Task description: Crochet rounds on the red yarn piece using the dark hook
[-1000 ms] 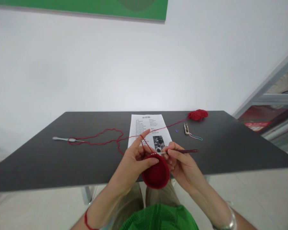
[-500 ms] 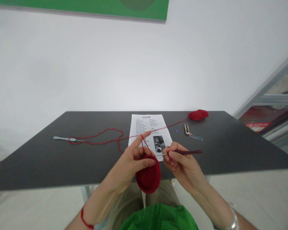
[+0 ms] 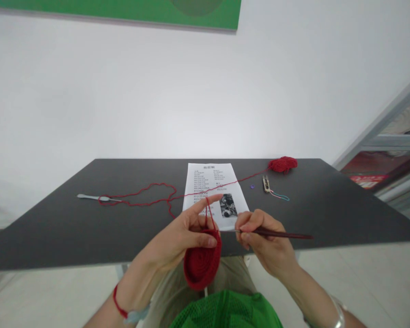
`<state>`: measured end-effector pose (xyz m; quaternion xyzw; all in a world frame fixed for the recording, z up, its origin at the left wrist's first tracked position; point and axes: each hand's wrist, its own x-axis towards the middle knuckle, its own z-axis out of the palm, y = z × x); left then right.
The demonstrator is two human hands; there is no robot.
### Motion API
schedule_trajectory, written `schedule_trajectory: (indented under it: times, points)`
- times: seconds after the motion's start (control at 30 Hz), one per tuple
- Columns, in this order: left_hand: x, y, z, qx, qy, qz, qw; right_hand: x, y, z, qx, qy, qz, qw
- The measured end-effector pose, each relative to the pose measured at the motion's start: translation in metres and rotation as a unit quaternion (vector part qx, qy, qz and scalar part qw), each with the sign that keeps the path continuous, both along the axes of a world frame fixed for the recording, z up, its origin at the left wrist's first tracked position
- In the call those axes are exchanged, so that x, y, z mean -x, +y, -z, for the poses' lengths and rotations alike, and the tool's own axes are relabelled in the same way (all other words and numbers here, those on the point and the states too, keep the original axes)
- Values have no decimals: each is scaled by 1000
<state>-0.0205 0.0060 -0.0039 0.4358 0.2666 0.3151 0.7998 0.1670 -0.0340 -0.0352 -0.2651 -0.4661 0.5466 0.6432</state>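
Observation:
A round red crocheted piece point(image 3: 201, 265) hangs below my left hand point(image 3: 187, 230), pinched between its thumb and fingers. Red yarn loops over the raised left index finger and runs down to the top edge of the piece. My right hand point(image 3: 261, 232) grips a crochet hook point(image 3: 283, 234) with a dark red handle, which points out to the right. The hook's thin metal shaft reaches left to the piece's top edge; its tip is too small to make out. A printed sheet point(image 3: 212, 180) lies on the table behind both hands.
On the dark table point(image 3: 140, 237) are a red yarn ball point(image 3: 283, 164), small thread snips point(image 3: 266, 183) with a looped cord, and a purple ring point(image 3: 252, 186). Loose red yarn crosses the left side, around a grey-handled hook point(image 3: 92, 197). A white wall stands behind.
The crocheted piece has moved down and left and tilted. My left index finger is lower. My right hand has shifted right and down, and the hook handle now slopes down to the right.

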Motion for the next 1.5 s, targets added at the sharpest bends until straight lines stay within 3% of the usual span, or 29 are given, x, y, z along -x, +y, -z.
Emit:
schedule_trajectory:
  times: [0.23, 0.6, 0.73, 0.93, 1.07, 1.23, 1.33, 1.4, 1.5]
  points:
    - [7, 10, 3, -6, 18, 86, 996, -12, -4, -9, -89, -120, -11, 989]
    - [12, 23, 3, -9, 10, 187, 982, -15, -9, -22, -160, -197, -49, 966]
    - [11, 24, 4, 7, 2, 202, 979, -16, -8, -21, -143, -170, -68, 973]
    - [13, 28, 8, -15, 18, 209, 978, -7, -2, -9, -15, -41, -86, 995]
    - [12, 25, 5, -88, 67, 149, 983, 4, 2, -2, 116, 98, -109, 982]
    - [-6, 4, 7, -212, 128, -78, 966, 14, 9, 8, 240, 206, -111, 942]
    - [-19, -9, 13, -209, 141, -172, 952, 19, 13, 10, 282, 243, -87, 924]
    - [-24, -13, 16, -189, 137, -198, 952, 22, 13, 9, 289, 249, -69, 922]
    - [-27, -15, 14, -162, 127, -205, 957, 25, 11, 7, 249, 227, -31, 941]
